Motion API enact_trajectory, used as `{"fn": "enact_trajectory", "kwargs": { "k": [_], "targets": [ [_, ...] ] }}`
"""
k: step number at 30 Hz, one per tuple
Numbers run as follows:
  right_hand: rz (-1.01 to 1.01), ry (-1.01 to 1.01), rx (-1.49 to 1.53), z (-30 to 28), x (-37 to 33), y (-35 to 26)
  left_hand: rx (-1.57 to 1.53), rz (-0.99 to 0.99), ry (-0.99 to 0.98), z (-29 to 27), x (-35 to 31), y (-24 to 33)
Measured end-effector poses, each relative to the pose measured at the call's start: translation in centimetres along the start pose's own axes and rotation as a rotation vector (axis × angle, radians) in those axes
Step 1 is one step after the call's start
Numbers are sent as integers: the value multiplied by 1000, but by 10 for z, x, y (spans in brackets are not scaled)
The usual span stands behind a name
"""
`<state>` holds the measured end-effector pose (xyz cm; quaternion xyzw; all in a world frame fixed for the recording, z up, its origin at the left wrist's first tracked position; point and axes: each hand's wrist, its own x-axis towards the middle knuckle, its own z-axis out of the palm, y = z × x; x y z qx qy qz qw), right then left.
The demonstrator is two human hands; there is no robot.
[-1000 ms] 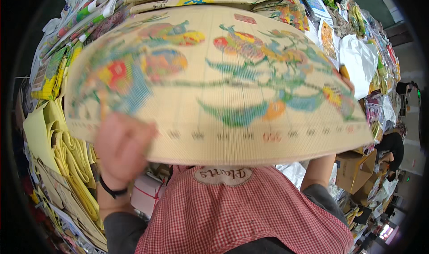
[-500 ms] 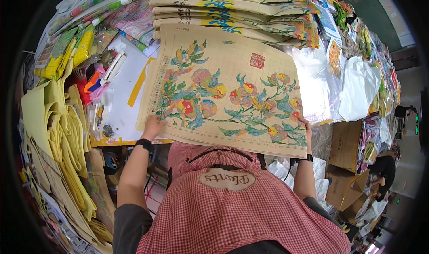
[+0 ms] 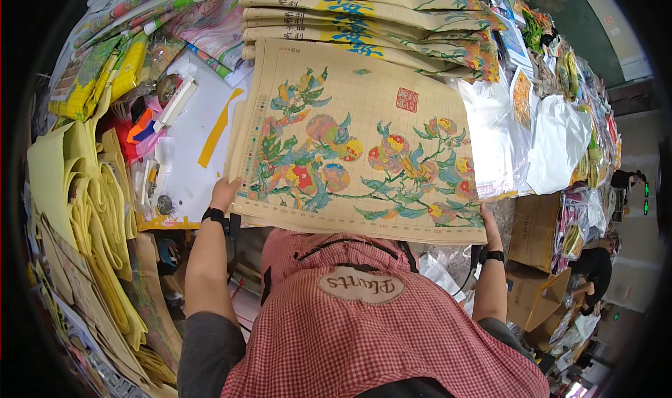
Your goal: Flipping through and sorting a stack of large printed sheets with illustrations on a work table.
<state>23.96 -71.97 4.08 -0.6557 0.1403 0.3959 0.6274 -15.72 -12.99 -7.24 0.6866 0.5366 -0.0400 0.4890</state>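
A beige printed cross-stitch canvas (image 3: 378,128) with peaches, green leaves and a red seal lies spread in front of me, its near edge reaching over the table's front edge. My left hand (image 3: 224,193) is at its lower left side, fingers closed at the edge and partly hidden. My right hand (image 3: 491,226) grips the lower right edge, with some fingers out of sight behind the cloth. Beyond it, a folded stack of similar canvas (image 3: 378,23) with yellow and blue lettering lies in layers.
Yellow folded cloth (image 3: 101,209) hangs at the left. Tape and small tools (image 3: 157,156) lie on the white tabletop (image 3: 192,181) near a yellow strip (image 3: 220,132). Clear and white plastic bags (image 3: 560,142) are on the right, with cardboard boxes (image 3: 535,230) below. Another person (image 3: 595,268) is far right.
The canvas has shifted slightly right. My left hand has slid outward and up along its left edge, while my right hand has moved a little right and toward me.
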Motion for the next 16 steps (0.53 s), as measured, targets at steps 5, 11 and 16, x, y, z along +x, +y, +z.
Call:
{"fn": "enact_trajectory", "kwargs": {
  "k": [5,11,16],
  "targets": [
    [-55,-3,-174,-2,-3,6,569,131,328,7,-36,-16],
    [-7,30,-228,13,4,19,407,130,174,-11,-45,-48],
    [68,-26,-204,0,25,27,486,-199,244,4,-68,-7]
  ]
}}
